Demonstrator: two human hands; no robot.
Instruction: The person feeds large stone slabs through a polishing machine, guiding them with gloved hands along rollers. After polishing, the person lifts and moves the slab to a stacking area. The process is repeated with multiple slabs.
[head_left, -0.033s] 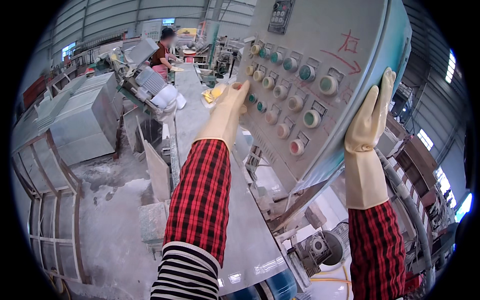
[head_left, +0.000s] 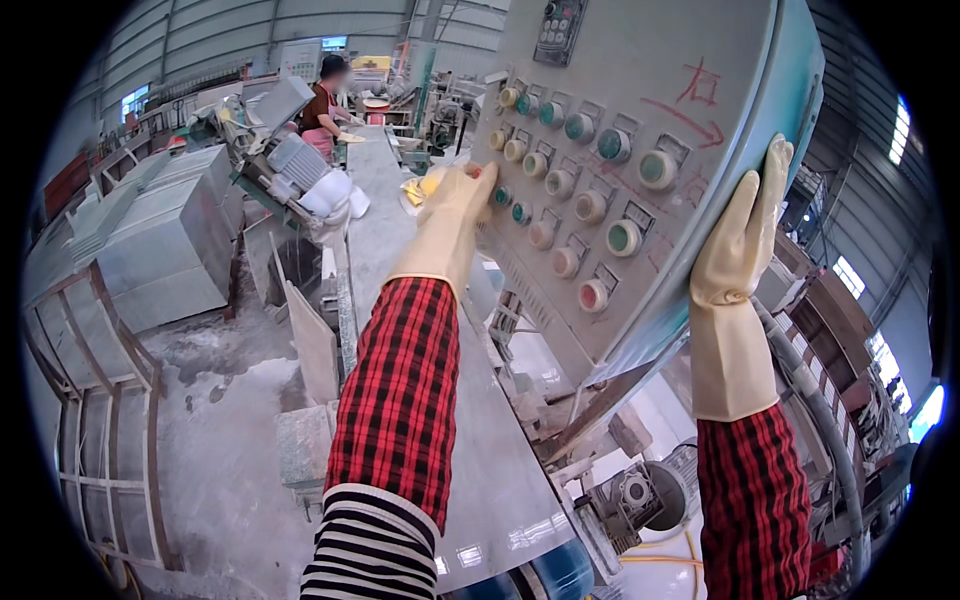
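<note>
A grey control cabinet point(head_left: 590, 250) with a teal side stands tilted in front of me, with rows of green, white and red round buttons on its face. At its left edge my left hand point(head_left: 452, 215), in a cream rubber glove, has its fingers closed about a small red button point(head_left: 474, 172), mostly hidden by the glove. My right hand point(head_left: 738, 235), gloved alike, lies flat along the cabinet's right side with its fingers stretched upward and holds nothing.
A long grey conveyor bed point(head_left: 490, 440) runs below toward a person point(head_left: 322, 110) working at its far end. To the left are a motor point(head_left: 300, 165), stacked slabs point(head_left: 165, 240) and a metal rack point(head_left: 110, 420). A small motor point(head_left: 632, 498) sits below the cabinet.
</note>
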